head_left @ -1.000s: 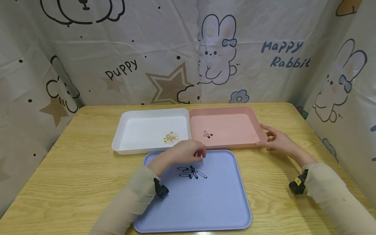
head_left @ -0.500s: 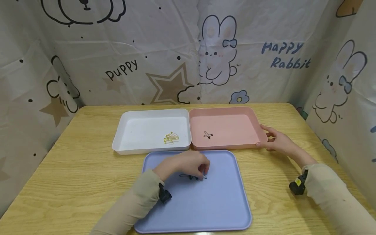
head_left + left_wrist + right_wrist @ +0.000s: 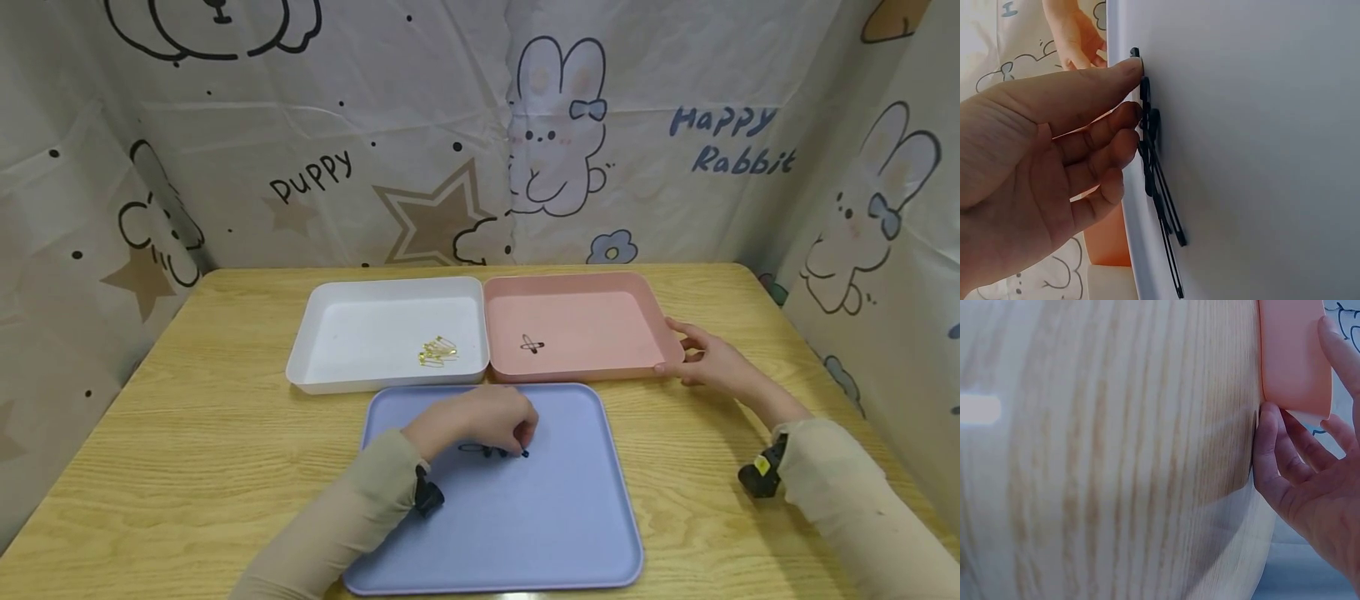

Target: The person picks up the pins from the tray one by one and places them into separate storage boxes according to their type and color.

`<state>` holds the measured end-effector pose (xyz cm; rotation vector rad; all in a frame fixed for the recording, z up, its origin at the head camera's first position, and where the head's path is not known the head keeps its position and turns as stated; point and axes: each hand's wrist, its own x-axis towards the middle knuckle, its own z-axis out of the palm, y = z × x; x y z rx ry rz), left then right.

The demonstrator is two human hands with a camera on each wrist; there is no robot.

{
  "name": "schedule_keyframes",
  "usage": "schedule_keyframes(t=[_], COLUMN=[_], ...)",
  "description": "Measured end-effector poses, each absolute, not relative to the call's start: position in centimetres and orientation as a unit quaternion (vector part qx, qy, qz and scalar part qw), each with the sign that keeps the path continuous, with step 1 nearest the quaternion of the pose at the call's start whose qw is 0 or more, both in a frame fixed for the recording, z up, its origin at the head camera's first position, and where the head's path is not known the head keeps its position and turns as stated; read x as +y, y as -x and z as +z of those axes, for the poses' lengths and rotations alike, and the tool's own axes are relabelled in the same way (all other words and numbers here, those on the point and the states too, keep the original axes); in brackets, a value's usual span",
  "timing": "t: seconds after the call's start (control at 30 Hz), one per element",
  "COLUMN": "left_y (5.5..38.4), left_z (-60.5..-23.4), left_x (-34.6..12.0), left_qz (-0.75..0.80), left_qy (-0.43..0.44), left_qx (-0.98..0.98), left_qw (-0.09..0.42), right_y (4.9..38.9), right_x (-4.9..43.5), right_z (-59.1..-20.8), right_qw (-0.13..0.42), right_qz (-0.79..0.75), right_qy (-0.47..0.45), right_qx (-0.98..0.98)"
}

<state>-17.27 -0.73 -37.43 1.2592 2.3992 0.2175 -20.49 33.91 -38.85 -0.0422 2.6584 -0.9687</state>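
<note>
My left hand (image 3: 483, 417) reaches over the blue tray (image 3: 555, 517), its thumb and fingertips pinching the end of a black safety pin (image 3: 1135, 52). Several more black safety pins (image 3: 1169, 206) lie on the tray, close to those fingers; the hand hides part of them in the head view. At the front right corner of the pink tray (image 3: 585, 312), my right hand (image 3: 708, 360) rests with spread fingers touching the corner's walls. Two crossed black safety pins (image 3: 532, 344) lie in the pink tray.
A white tray (image 3: 360, 325) stands left of the pink one and holds several gold safety pins (image 3: 437, 352). Both stand behind the blue tray on a wooden table (image 3: 225, 450). A printed cloth (image 3: 435, 108) hangs around the back and sides.
My left hand has come from the blue tray's back edge down and slightly right onto the black safety pins, and now pinches one. The right hand stays at the pink tray's corner.
</note>
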Motion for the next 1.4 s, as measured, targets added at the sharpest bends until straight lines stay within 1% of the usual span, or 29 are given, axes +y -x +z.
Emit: schedule_keyframes(t=[0.3, 0.53, 0.6, 0.83, 1.1, 1.4], left_y=[17.2, 17.4, 17.4, 17.9, 18.5, 20.2], left_z=[-37.1, -37.1, -37.1, -36.9, -36.2, -35.1], left_x=[-0.7, -0.4, -0.3, 0.3, 0.5, 0.2], left_qz=[0.095, 0.114, 0.118, 0.136, 0.134, 0.155], left_qy=[-0.449, -0.453, -0.458, -0.473, -0.477, -0.456], left_qx=[0.863, 0.860, 0.859, 0.859, 0.861, 0.871], left_qw=[0.212, 0.204, 0.196, 0.143, 0.117, 0.095], right_y=[20.4, 20.4, 20.4, 20.4, 20.3, 20.2], right_x=[33.9, 33.9, 33.9, 33.8, 33.9, 33.8], right_z=[-38.8, -38.9, -38.9, -38.9, -38.9, -38.8], right_qw=[0.156, 0.151, 0.150, 0.150, 0.147, 0.148], right_qz=[-0.346, -0.344, -0.346, -0.352, -0.351, -0.349], right_qy=[0.018, 0.017, 0.018, 0.023, 0.027, 0.021], right_qx=[0.925, 0.926, 0.926, 0.924, 0.924, 0.925])
